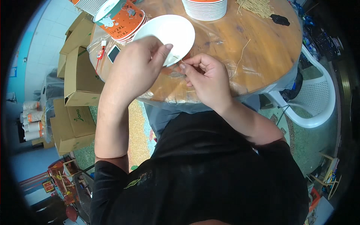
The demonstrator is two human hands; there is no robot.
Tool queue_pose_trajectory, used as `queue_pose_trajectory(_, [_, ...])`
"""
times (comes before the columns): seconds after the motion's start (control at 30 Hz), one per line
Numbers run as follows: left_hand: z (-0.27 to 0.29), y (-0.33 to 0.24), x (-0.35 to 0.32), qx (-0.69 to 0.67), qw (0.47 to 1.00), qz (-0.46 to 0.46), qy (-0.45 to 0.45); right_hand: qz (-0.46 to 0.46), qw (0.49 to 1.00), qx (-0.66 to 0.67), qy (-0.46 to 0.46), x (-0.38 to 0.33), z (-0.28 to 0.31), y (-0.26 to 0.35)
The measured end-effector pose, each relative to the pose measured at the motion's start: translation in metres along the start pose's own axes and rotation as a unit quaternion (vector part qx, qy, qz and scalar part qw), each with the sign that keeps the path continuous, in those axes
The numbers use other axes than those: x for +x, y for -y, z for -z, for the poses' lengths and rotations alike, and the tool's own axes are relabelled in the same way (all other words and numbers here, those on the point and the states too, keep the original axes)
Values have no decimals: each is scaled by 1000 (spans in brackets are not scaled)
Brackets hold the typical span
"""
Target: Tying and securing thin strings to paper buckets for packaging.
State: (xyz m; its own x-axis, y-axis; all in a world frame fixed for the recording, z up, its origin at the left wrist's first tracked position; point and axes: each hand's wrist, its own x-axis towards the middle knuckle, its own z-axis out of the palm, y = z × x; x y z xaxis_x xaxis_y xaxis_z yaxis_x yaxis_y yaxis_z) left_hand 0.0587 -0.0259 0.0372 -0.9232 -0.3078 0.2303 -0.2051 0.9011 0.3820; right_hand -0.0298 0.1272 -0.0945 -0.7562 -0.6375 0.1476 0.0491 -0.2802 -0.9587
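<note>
A white, round-mouthed paper bucket (180, 32) is tilted over the near side of the table, its inside facing up. My left hand (137, 62) closes on its left side, thumb bent over the opening; the other fingertips are mostly hidden. At the lower rim, my right hand (208, 77) pinches a thin tan cord (183, 62) between thumb and forefinger. A small piece of the cord seems to show just inside the rim. Behind my left hand lies a stack of orange and teal printed paper buckets (122, 18).
The round wooden table (221, 41) has a clear plastic cover. On it are a bucket stack (205, 9), a tan cord bundle (255, 6), a loose cord (240, 60) and a phone (113, 53). Cardboard boxes (80, 78) stand left, a white plastic chair (313, 93) right.
</note>
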Motion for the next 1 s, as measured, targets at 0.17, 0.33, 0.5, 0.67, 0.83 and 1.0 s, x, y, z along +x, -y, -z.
queue_pose_trajectory(0.17, [-5,-1,3,-32,976,63,204,-15,1000,-17,-6,2,0,-3])
queue_pose_trajectory(0.33, [-15,3,-2,-99,980,50,166,-15,999,-40,-4,4,2,1])
queue_pose_trajectory(0.5, [-19,1,-10,-165,980,49,99,-34,999,-3,19,3,3,11])
queue_pose_trajectory(0.67, [-27,-3,-20,-180,982,45,25,-44,998,30,40,3,3,11])
queue_pose_trajectory(0.83, [-40,-10,-28,-228,969,52,-85,-21,998,34,57,2,5,10])
queue_pose_trajectory(1.0, [-56,-3,-31,-218,968,15,-126,-47,995,56,67,0,9,10])
